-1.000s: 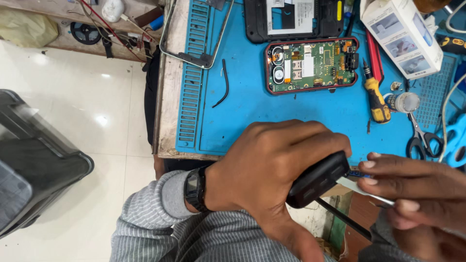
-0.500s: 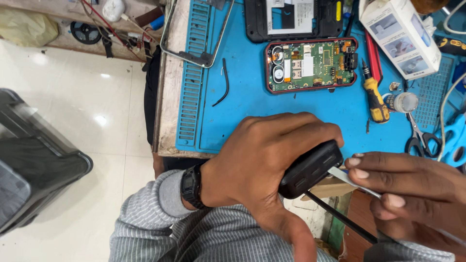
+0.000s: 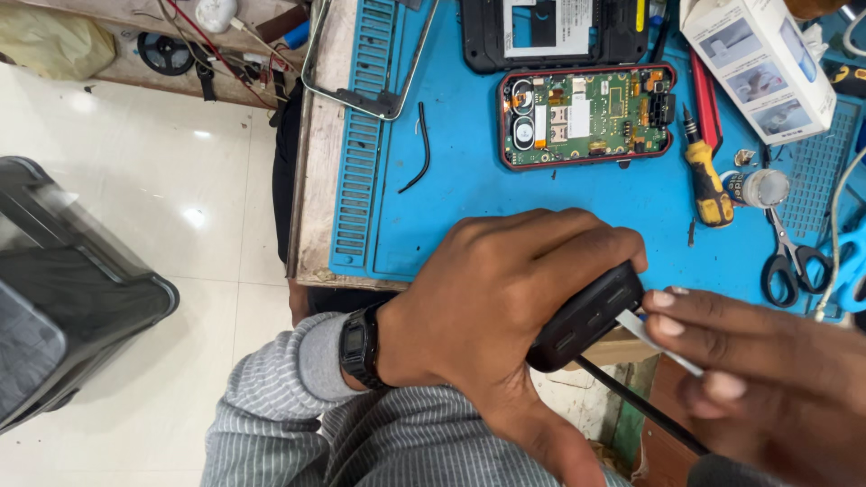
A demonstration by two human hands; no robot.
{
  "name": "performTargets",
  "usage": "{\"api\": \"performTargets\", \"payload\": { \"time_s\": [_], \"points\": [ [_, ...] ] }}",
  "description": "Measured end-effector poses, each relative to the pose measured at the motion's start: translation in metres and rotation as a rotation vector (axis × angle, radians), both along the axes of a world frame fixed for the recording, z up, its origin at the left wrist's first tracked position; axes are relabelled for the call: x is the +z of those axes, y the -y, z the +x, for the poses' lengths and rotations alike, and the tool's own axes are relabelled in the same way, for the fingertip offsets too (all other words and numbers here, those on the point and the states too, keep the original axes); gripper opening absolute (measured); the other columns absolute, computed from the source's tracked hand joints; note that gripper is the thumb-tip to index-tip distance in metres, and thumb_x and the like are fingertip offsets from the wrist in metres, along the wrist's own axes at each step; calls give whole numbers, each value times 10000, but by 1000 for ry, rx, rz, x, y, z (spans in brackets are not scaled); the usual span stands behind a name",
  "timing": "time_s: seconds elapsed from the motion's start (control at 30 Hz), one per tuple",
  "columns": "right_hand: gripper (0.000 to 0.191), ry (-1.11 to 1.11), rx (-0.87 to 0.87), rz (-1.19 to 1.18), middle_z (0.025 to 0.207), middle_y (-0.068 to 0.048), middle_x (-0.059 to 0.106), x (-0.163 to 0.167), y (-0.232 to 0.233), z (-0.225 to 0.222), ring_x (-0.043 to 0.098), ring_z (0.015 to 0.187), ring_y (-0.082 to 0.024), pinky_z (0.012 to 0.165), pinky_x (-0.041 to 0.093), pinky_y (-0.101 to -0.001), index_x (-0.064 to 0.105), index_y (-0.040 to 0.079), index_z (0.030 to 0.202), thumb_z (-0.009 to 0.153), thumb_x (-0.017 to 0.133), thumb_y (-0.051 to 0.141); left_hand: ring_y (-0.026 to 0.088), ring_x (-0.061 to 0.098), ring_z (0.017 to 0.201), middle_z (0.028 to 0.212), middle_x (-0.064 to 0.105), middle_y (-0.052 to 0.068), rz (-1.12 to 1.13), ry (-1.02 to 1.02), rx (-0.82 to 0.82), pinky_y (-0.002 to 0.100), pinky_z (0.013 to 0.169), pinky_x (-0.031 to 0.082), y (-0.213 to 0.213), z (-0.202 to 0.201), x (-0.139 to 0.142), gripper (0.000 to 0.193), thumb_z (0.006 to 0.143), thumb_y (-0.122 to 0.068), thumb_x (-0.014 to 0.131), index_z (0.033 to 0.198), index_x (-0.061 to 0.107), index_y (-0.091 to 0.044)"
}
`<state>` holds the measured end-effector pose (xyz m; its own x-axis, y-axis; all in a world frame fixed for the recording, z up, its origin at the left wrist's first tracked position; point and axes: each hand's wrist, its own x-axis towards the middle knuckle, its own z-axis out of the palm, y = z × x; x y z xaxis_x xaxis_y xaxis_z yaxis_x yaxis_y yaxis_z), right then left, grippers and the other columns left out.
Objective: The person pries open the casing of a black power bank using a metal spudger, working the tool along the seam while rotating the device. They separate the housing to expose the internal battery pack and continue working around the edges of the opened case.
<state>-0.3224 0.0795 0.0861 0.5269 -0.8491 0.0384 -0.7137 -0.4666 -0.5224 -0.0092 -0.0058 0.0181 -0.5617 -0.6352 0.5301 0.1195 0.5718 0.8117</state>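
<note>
My left hand (image 3: 505,307) has tilted the black case (image 3: 586,316) a little toward 1 o'clock. Its grip wraps the case, held just off the tabletop's (image 3: 469,180) near edge. At 3 o'clock, my right hand (image 3: 767,370) pinches a thin white pick (image 3: 658,341) touching the case's end; the long axis runs 8 to 2.

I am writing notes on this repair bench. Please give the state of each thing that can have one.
black device: gripped in left hand
thin flat strip: pinched by right hand, tip at the device
phone body: open, circuit board exposed
black cover: detached, lying apart
scissors: closed
screwdriver: lying flat on the blue mat
</note>
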Motion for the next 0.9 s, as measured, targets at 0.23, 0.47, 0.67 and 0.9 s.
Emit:
{"api": "performTargets", "payload": {
  "time_s": [0.23, 0.47, 0.67, 0.9],
  "points": [
    [172, 425, 242, 290, 1231, -125, 753, 2, 46, -6, 749, 1188, -312, 1119, 530, -574, 604, 181, 1227, 1067, 555, 218, 210, 651, 862, 1050, 628, 21, 30, -6, -58, 302, 759, 527, -1, -1, 5, 1017, 721, -890, 647, 1343, 557, -90],
    [193, 318, 364, 314, 1177, -137, 791, 10, 67, 3, 748, 1129, -338, 1058, 538, -601, 602, 145, 1227, 1055, 538, 207, 189, 665, 867, 1006, 621, -7, 48, -20, -93, 290, 743, 533, -1, -3, 1, 991, 719, -916, 621, 1290, 558, -108],
    [218, 260, 434, -60, 1208, -40, 721, -1, 45, -3, 742, 1127, -335, 977, 573, -577, 530, 215, 1210, 1001, 582, 178, 200, 656, 849, 1001, 618, 5, 56, -40, -78, 294, 721, 531, 4, -3, -3, 1068, 676, -964, 526, 1304, 556, -102],
    [478, 91, 419, -209, 1189, -58, 715, -17, -3, -33, 726, 1123, -324, 955, 610, -557, 470, 196, 1308, 934, 766, 228, 178, 661, 874, 1005, 613, -10, 68, -39, -86, 281, 745, 544, 4, -3, -4, 1043, 729, -973, 489, 1305, 539, -105]
  ]
}}
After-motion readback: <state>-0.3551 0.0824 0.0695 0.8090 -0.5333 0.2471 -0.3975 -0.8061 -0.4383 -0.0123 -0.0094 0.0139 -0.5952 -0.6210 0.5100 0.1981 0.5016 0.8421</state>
